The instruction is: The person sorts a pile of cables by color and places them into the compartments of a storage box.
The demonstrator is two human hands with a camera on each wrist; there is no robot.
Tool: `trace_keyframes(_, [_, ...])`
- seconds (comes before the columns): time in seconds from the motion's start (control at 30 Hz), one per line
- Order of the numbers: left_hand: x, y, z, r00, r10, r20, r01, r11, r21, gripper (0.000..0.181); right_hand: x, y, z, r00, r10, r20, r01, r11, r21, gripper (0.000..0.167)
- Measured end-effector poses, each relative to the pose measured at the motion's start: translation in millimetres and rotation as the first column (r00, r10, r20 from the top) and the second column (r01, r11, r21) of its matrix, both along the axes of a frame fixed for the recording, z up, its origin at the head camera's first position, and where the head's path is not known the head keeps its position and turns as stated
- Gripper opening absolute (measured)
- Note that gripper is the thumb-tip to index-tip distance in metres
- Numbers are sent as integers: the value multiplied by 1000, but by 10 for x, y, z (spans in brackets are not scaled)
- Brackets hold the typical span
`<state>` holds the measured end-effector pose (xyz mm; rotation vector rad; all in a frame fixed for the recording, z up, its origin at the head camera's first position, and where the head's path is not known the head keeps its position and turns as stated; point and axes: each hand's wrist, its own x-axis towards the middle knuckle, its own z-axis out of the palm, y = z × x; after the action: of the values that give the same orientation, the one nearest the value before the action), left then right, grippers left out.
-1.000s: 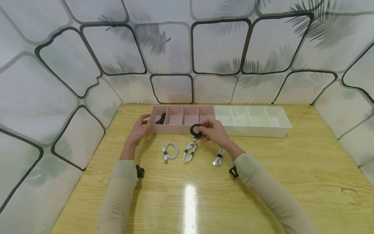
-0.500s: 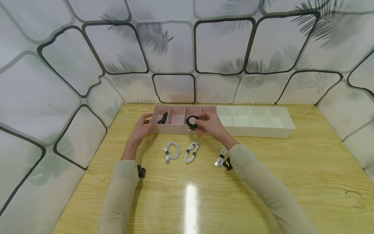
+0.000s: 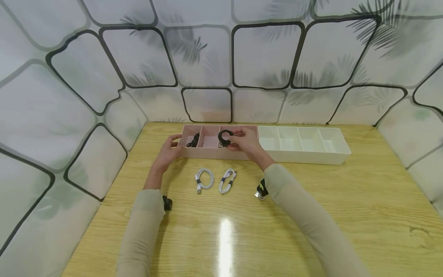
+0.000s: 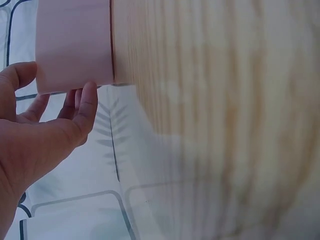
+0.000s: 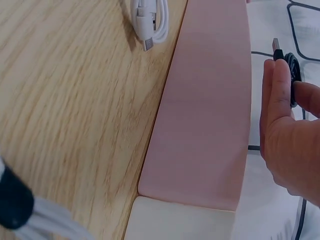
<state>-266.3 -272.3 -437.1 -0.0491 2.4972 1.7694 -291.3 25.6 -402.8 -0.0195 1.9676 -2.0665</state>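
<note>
My right hand (image 3: 246,143) pinches a coiled black USB cable (image 3: 220,139) between thumb and fingers, above the third compartment of the pink divided box (image 3: 207,153). In the right wrist view, the cable's metal plug (image 5: 276,45) points up past the fingertips. My left hand (image 3: 167,154) holds the left end of that box, its fingers bent against the end and rim, as the left wrist view also shows. Another black cable (image 3: 194,141) lies in the box's leftmost compartment. On the table in front are two white coiled cables, one round (image 3: 206,179) and one oval (image 3: 226,181).
A white divided box (image 3: 308,156) stands end to end with the pink one on the wooden table (image 3: 194,231). Another bundled white cable (image 3: 259,195) lies partly hidden under the right wrist's black camera (image 3: 263,187). Patterned fabric walls (image 3: 197,57) rise behind and at the sides.
My right hand has carried the black cable left and farther back, from the pink box's front edge to above its third compartment. The left hand stays at the box's end.
</note>
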Motion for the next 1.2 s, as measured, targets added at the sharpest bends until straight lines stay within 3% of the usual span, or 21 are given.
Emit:
trace_keyframes(0.17, [17, -7, 21, 1000, -13, 3, 13, 1000, 0, 56, -72, -72, 4, 999, -19, 39, 21, 999, -45, 39])
trace_keyframes(0.27, [64, 26, 144, 999, -26, 29, 25, 1000, 15, 58, -109, -132, 14, 998, -28, 51, 32, 997, -64, 39])
trace_keyframes(0.37, [51, 30, 159, 999, -35, 38, 34, 999, 28, 58, -130, -187, 23, 998, -23, 66, 28, 997, -76, 38])
trace_keyframes(0.53, [-43, 10, 40, 999, -39, 17, 39, 999, 22, 55, -168, -256, 11, 995, -21, 94, 30, 994, -101, 36])
trace_keyframes(0.83, [-40, 6, 19, 999, -37, 26, 36, 999, 24, 55, -194, -333, -12, 991, -40, 129, 50, 996, -76, 37])
trace_keyframes(1.2, [-17, -18, 12, 999, -27, 22, 27, 1000, 11, 55, -176, -386, -10, 993, -41, 109, 45, 999, -30, 37])
